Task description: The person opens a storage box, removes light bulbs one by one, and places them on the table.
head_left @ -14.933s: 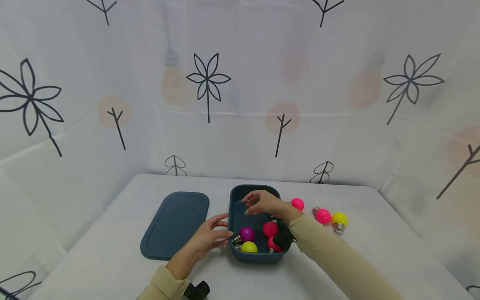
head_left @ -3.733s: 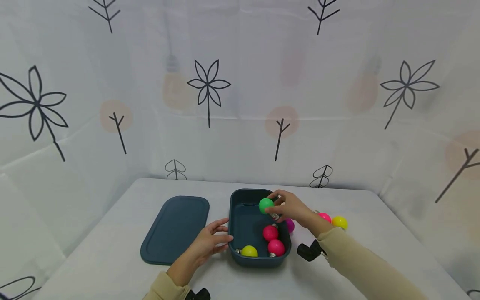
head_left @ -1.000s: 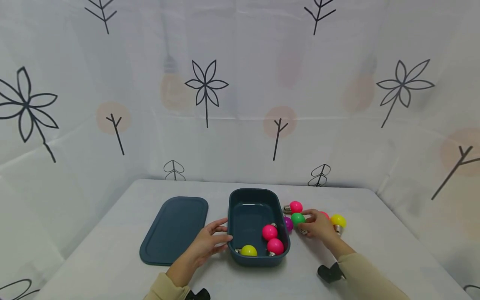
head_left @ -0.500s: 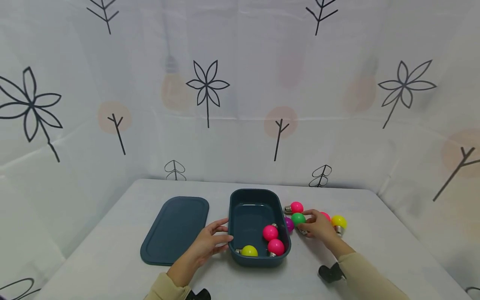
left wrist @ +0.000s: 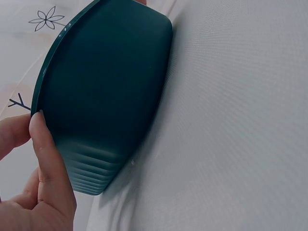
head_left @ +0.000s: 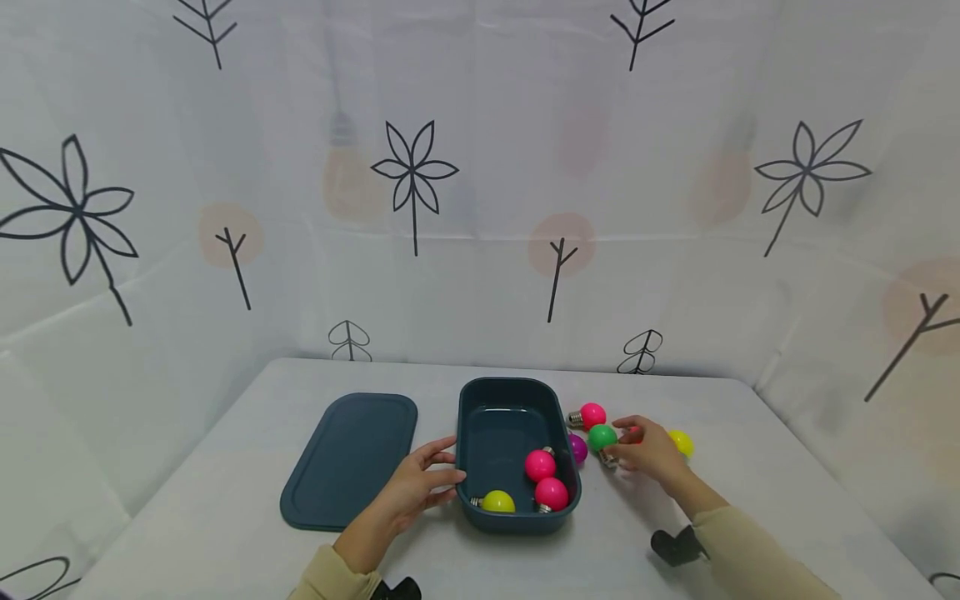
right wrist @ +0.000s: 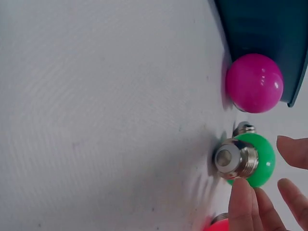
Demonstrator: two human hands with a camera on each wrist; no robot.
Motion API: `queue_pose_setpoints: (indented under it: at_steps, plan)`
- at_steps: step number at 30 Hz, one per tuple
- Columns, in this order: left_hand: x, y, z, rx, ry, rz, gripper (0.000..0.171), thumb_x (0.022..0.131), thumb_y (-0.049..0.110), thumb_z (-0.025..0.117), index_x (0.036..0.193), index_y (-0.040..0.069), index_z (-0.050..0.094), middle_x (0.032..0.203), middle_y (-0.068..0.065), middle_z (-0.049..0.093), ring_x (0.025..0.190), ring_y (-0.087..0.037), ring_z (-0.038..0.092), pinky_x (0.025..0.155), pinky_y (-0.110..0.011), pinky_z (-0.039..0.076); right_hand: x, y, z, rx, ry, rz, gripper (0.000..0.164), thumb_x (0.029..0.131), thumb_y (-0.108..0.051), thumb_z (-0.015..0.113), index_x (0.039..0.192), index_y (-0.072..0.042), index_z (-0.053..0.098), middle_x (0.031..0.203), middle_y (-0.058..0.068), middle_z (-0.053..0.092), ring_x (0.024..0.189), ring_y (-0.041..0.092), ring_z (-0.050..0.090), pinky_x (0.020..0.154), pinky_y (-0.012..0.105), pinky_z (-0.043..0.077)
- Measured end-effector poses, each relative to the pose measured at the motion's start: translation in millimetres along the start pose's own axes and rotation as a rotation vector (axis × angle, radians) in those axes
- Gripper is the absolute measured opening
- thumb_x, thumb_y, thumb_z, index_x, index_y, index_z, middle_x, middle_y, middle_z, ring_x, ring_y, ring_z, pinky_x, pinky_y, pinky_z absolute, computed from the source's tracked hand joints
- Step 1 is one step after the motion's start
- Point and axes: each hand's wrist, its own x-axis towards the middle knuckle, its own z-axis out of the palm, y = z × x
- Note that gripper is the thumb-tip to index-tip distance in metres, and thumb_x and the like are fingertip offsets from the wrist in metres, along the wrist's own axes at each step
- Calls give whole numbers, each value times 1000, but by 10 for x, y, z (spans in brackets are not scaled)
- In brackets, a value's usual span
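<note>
My left hand (head_left: 422,483) touches the left rim of a dark teal plastic box (head_left: 495,523), its fingers fairly straight. In the left wrist view, thumb and fingers lie right at the box's rim (left wrist: 45,67). My right hand (head_left: 651,450) is beside a green light bulb (head_left: 602,437) on the table, right of the box. The right wrist view shows the fingers spread around the green globe (right wrist: 262,161), fingertips close to its metal screw base. A purple bulb (head_left: 577,448) lies against the box wall, and a pink bulb (head_left: 592,414) just behind the green one.
Inside the box are a yellow bulb (head_left: 498,501) and two pink bulbs (head_left: 540,465). The flat teal lid (head_left: 348,462) lies left of the box. Another yellow bulb (head_left: 682,442) sits beyond my right hand, which mostly hides a pink bulb (head_left: 634,434).
The purple bulb has left the box since the earliest frame. The green bulb, pinched earlier over the box, now lies outside it. My right hand has loosened and drawn slightly right.
</note>
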Motion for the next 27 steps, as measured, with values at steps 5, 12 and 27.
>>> queue_pose_setpoints:
  at_steps: [5,12,27]
  plan:
    - [5,-4,1,1,0,-1,69,80,3,72,140,2,38,111,-14,47,78,-14,58,72,-28,54,-27,-12,-58,-16,3,-30,55,79,-14,74,124,4,49,102,19,53,83,25,54,64,29,54]
    - [5,-6,4,7,-1,0,69,79,4,72,140,2,39,109,-12,48,78,-14,58,72,-28,54,-57,-43,-147,-22,-7,-60,51,82,-12,70,125,4,48,105,20,53,82,24,56,65,30,54]
    - [-2,-2,8,18,15,-10,69,80,5,72,140,4,39,113,-15,46,79,-15,58,73,-30,54,-85,-294,-167,-31,-16,-109,51,83,-16,70,125,2,48,105,20,55,91,31,54,69,34,54]
